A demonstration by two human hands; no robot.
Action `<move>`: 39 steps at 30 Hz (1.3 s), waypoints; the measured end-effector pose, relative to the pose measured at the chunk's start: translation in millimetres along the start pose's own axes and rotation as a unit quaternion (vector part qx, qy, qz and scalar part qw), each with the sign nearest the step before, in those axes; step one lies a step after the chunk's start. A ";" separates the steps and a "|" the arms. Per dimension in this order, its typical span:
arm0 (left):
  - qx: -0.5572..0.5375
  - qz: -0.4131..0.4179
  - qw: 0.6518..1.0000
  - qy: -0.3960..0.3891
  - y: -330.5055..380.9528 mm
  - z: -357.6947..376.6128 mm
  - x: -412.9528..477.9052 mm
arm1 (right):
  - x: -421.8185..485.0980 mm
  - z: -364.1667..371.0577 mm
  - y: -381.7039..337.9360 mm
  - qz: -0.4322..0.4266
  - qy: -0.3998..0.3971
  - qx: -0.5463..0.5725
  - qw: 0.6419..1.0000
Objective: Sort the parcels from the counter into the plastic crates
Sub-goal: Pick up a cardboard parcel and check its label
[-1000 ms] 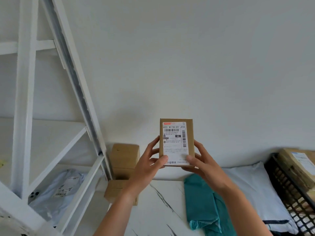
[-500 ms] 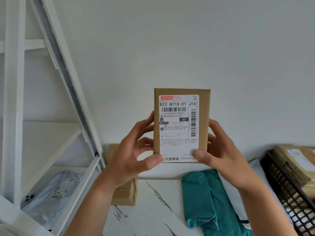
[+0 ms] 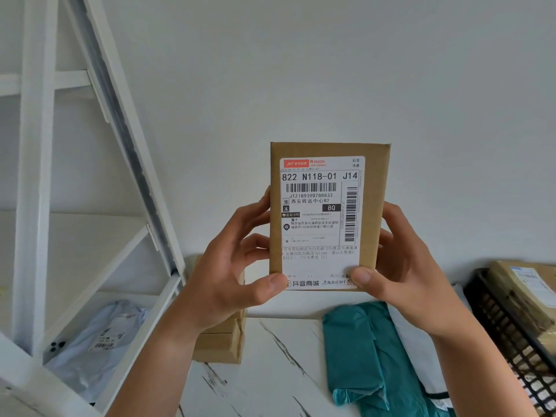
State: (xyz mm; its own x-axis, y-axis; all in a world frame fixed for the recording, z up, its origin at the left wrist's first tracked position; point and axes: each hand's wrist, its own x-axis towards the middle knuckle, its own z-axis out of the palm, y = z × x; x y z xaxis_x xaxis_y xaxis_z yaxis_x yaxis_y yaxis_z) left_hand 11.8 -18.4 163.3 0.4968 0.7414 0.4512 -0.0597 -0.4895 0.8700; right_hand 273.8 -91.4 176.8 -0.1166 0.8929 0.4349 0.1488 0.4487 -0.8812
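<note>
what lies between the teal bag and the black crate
A white mailer lies between the teal bag and the black crate, partly hidden by the right arm, in the head view.

A left hand (image 3: 231,278) and a right hand (image 3: 406,266) hold a small cardboard parcel (image 3: 373,236) upright by its side edges. Its shipping label (image 3: 319,218) faces the camera, with both thumbs on the label's bottom. Below, a teal mailer (image 3: 358,356) lies on the marble counter (image 3: 270,380), and a black crate (image 3: 508,335) stands at the right.
</note>
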 end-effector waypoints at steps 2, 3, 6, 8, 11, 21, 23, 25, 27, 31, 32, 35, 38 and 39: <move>0.000 -0.005 1.000 -0.001 -3.0 -1.4 -1.1 | 1.6 0.4 3.9 0.006 -0.007 0.002 1.000; 0.002 -0.011 1.000 -0.002 -5.7 -1.9 -1.6 | 2.6 1.1 7.1 0.011 -0.011 0.004 1.000; 0.009 -0.043 0.999 -0.004 -21.2 -1.9 -2.2 | 7.5 4.8 24.4 0.044 -0.017 0.014 0.999; 0.010 -0.076 0.997 0.005 -37.8 -1.7 -2.2 | 12.7 9.2 42.1 0.078 -0.015 0.022 0.997; 0.003 -0.127 0.992 0.016 -62.3 -1.1 -5.2 | 16.5 17.4 72.5 0.130 -0.011 0.026 0.991; -0.069 -0.178 0.977 0.097 -96.7 5.5 -19.7 | 17.7 59.0 103.2 0.200 0.084 0.091 0.972; -0.133 -0.197 0.961 0.139 -102.6 13.7 -24.4 | 12.2 80.6 106.0 0.216 0.146 0.137 0.956; -0.176 -0.216 0.947 0.161 -108.0 25.7 -30.8 | 1.8 105.9 112.2 0.240 0.180 0.160 0.940; -0.171 -0.236 0.942 0.167 -112.2 39.6 -40.1 | -12.0 127.0 121.7 0.257 0.212 0.158 0.930; -0.157 -0.297 0.930 0.147 -131.9 54.6 -63.6 | -39.3 132.5 138.0 0.286 0.267 0.170 0.904; -0.170 -0.312 0.923 0.147 -136.0 54.2 -68.1 | -46.6 127.3 140.6 0.295 0.279 0.168 0.898; -0.218 -0.345 0.898 0.163 -148.3 51.0 -72.4 | -70.8 102.9 145.1 0.321 0.304 0.148 0.885; -0.209 -0.360 0.904 0.098 -150.4 58.3 -63.5 | -99.0 71.3 143.0 0.335 0.311 0.126 0.880; -0.201 -0.363 0.907 0.070 -149.2 65.2 -59.2 | -108.4 59.5 141.2 0.338 0.315 0.117 0.879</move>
State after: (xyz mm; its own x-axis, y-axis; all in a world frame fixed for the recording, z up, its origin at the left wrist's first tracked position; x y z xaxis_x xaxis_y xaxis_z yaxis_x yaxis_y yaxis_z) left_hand 47.7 -19.2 -6.1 0.4178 0.8663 -0.2737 -0.0862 0.3377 0.9373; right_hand 249.0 -127.1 -5.8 0.4985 0.8296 -0.2513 -0.2401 -0.1464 -0.9597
